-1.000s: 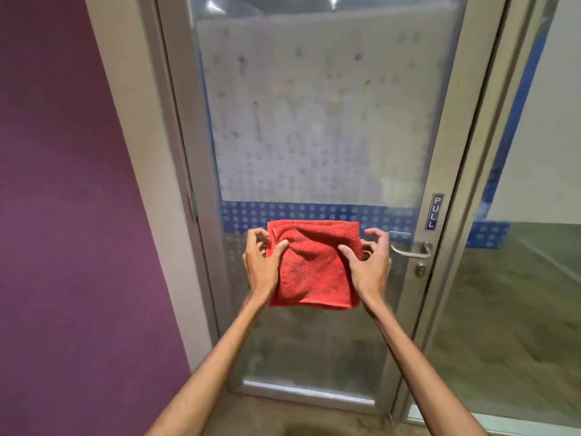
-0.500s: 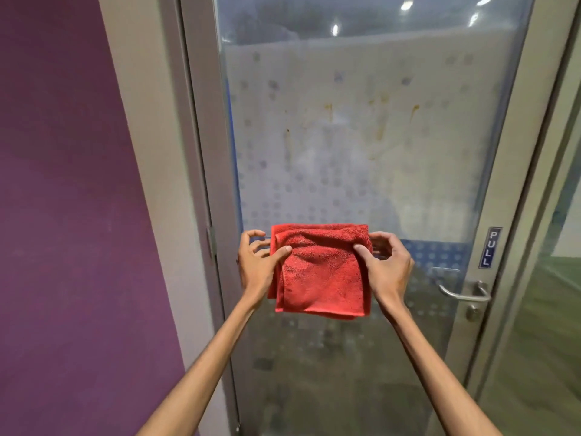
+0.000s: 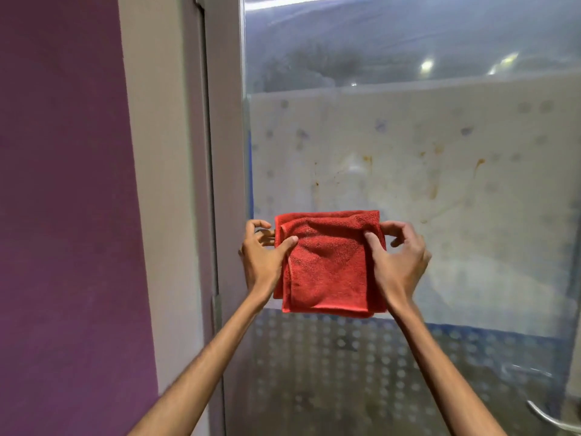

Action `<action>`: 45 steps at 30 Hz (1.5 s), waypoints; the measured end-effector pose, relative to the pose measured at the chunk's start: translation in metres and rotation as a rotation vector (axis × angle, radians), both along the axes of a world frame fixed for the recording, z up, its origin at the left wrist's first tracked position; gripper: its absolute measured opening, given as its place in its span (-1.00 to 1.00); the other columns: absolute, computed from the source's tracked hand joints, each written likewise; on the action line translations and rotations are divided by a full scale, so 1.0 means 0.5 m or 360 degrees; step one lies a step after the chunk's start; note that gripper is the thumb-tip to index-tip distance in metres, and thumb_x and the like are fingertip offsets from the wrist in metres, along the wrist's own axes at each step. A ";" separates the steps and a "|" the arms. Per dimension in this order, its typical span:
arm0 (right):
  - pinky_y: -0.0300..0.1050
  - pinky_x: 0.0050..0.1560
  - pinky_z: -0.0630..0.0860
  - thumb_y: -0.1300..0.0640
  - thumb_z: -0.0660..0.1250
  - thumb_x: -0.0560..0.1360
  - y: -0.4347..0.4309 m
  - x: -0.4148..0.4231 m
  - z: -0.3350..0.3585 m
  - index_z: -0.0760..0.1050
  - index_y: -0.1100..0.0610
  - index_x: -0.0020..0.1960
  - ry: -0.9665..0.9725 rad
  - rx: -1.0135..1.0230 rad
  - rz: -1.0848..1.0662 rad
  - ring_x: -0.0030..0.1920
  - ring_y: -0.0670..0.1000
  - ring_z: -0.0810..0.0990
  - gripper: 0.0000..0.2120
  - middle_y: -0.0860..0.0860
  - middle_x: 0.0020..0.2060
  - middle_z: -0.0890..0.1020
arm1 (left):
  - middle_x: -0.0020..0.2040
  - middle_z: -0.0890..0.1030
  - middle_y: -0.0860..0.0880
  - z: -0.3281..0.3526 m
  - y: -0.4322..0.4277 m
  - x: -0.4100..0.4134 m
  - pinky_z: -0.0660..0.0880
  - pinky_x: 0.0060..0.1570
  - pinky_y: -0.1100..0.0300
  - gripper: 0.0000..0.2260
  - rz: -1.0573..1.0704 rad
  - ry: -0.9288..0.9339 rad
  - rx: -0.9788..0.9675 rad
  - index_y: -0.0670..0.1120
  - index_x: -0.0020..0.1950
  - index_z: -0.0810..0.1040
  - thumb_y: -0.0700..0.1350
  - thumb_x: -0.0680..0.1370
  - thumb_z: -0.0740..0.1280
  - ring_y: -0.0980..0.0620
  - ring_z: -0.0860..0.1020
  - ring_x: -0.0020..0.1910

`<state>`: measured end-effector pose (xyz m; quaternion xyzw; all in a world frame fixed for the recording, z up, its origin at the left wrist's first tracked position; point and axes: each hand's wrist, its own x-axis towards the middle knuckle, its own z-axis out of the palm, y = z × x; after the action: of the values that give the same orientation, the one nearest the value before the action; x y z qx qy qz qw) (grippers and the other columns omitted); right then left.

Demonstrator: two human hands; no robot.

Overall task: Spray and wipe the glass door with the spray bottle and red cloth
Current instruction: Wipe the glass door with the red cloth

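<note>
A folded red cloth (image 3: 328, 265) hangs in front of the glass door (image 3: 440, 171), held at its upper corners. My left hand (image 3: 262, 258) pinches the cloth's left edge, thumb on the front. My right hand (image 3: 397, 262) pinches its right edge the same way. The door's frosted panel carries brown drip stains and smudges above and right of the cloth. Whether the cloth touches the glass I cannot tell. No spray bottle is in view.
A purple wall (image 3: 63, 215) and beige door frame (image 3: 157, 184) stand to the left. The metal door handle (image 3: 547, 416) shows at the bottom right. A dotted blue band crosses the lower glass.
Both hands have lifted the cloth higher up the door, and my view has risen and shifted left, so the handle slid to the bottom right corner.
</note>
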<state>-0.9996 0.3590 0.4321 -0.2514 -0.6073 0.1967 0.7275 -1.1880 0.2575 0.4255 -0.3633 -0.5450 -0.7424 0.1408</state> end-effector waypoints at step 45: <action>0.67 0.36 -0.10 -0.46 -0.03 0.55 0.148 -0.498 0.337 0.06 -0.27 0.59 -0.0509 0.0362 -0.1151 0.57 0.45 -0.02 -0.34 0.22 0.62 0.06 | 0.50 0.40 -0.14 0.175 0.180 -0.392 0.12 0.43 0.06 -0.65 0.0900 0.0906 0.0104 -0.13 0.43 0.47 -0.17 0.63 0.22 -0.11 0.28 0.52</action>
<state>-1.2484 0.4328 0.6008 -0.3940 -0.6032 -0.1817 0.6693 -1.3838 0.3477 0.5132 -0.3853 -0.5389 -0.5611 0.4963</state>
